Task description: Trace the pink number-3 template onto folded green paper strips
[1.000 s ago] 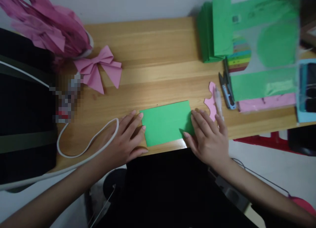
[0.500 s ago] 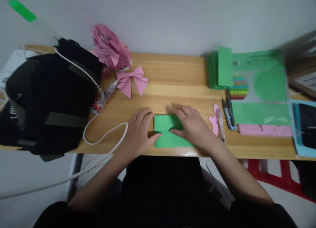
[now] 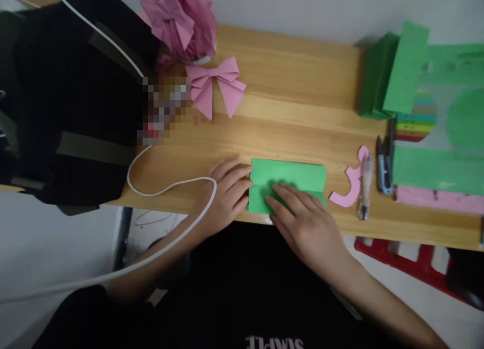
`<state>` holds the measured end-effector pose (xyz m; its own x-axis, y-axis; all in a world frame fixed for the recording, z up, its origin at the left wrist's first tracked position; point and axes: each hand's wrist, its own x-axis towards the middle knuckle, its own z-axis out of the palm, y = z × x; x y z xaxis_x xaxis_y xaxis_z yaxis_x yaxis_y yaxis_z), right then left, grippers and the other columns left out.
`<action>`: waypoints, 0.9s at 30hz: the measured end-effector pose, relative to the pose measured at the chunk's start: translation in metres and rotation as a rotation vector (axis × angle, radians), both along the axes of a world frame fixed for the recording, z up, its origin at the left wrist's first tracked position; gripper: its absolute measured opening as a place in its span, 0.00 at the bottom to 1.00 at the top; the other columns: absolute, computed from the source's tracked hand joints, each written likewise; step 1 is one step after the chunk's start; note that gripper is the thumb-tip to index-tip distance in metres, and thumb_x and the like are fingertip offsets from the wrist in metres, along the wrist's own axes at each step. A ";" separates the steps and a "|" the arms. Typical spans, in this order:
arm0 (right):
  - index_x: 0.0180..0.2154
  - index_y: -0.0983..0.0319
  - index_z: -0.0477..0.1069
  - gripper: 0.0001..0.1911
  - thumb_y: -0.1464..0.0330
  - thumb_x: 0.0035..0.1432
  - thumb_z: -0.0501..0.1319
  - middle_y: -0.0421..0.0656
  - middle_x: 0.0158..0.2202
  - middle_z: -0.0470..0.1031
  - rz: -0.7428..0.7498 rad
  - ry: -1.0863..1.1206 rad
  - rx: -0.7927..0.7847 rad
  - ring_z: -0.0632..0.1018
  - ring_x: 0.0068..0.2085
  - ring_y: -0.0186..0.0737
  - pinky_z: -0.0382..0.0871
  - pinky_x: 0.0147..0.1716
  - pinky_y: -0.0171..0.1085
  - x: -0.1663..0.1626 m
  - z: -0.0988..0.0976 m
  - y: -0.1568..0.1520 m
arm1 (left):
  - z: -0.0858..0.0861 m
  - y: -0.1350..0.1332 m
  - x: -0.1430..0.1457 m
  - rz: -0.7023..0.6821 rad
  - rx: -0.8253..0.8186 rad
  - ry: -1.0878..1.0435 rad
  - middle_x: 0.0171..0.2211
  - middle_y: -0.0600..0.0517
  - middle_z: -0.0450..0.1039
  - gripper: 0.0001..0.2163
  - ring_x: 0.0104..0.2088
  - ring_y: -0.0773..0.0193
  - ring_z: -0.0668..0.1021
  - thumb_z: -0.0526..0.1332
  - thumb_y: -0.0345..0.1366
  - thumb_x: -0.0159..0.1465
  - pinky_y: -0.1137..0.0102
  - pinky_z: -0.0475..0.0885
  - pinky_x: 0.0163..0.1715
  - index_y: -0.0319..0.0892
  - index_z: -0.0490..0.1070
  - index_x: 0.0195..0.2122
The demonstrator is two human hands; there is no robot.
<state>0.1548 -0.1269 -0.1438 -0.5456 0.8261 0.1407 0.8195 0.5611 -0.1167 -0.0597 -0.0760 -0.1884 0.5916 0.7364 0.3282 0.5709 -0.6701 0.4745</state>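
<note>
A green sheet of paper point(image 3: 287, 170) lies flat near the table's front edge, with a crease running across its middle. My left hand point(image 3: 229, 195) rests at the sheet's left edge, fingers stretched out and fingertips touching it. On the lower half of the paper lies my right hand point(image 3: 302, 215), its fingers extended and pressing down; part of the crease is hidden beneath them. Right of the sheet are a curved pink paper piece point(image 3: 351, 185) and a clear pen point(image 3: 365, 185).
A folded pink paper bow point(image 3: 217, 81) lies behind, beside a pink crumpled paper bundle point(image 3: 181, 26). On the left stands a black bag point(image 3: 86, 107) with a white cable point(image 3: 177, 182). At right are blue-handled snips point(image 3: 383, 172), a green paper stack point(image 3: 393, 76) and a paper pack point(image 3: 449, 167).
My right hand has moved down from the sheet's upper right onto its lower half. The left hand's fingers have come onto the left edge. The view has shifted closer.
</note>
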 end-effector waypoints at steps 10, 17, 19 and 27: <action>0.51 0.67 0.76 0.14 0.72 0.64 0.60 0.52 0.53 0.78 -0.141 0.076 0.010 0.78 0.53 0.48 0.75 0.49 0.45 -0.010 -0.018 -0.009 | 0.002 -0.012 0.004 0.063 0.021 0.014 0.51 0.42 0.77 0.06 0.57 0.47 0.74 0.60 0.25 0.63 0.47 0.71 0.56 0.38 0.73 0.40; 0.53 0.65 0.75 0.17 0.71 0.63 0.61 0.50 0.56 0.76 -0.140 0.021 0.007 0.77 0.50 0.48 0.72 0.46 0.45 -0.013 -0.017 -0.004 | 0.000 -0.014 0.005 0.059 0.017 0.004 0.50 0.41 0.78 0.09 0.55 0.48 0.76 0.62 0.24 0.62 0.48 0.72 0.56 0.36 0.73 0.43; 0.53 0.65 0.75 0.17 0.71 0.63 0.62 0.50 0.56 0.77 -0.134 0.016 0.007 0.77 0.50 0.48 0.71 0.46 0.45 -0.013 -0.017 -0.004 | -0.001 -0.014 0.004 0.059 0.007 0.000 0.51 0.41 0.77 0.09 0.55 0.48 0.76 0.62 0.24 0.62 0.48 0.73 0.55 0.36 0.73 0.44; 0.52 0.68 0.75 0.16 0.76 0.65 0.56 0.48 0.55 0.77 -0.088 -0.005 -0.004 0.78 0.49 0.46 0.71 0.49 0.44 -0.009 -0.009 0.003 | 0.004 -0.011 0.005 0.076 -0.001 0.007 0.50 0.42 0.78 0.08 0.54 0.49 0.78 0.62 0.24 0.63 0.50 0.76 0.53 0.39 0.72 0.43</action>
<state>0.1456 -0.1243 -0.1532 -0.4716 0.8714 0.1349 0.8661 0.4865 -0.1150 -0.0548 -0.0868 -0.1845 0.5365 0.7796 0.3231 0.6235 -0.6242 0.4708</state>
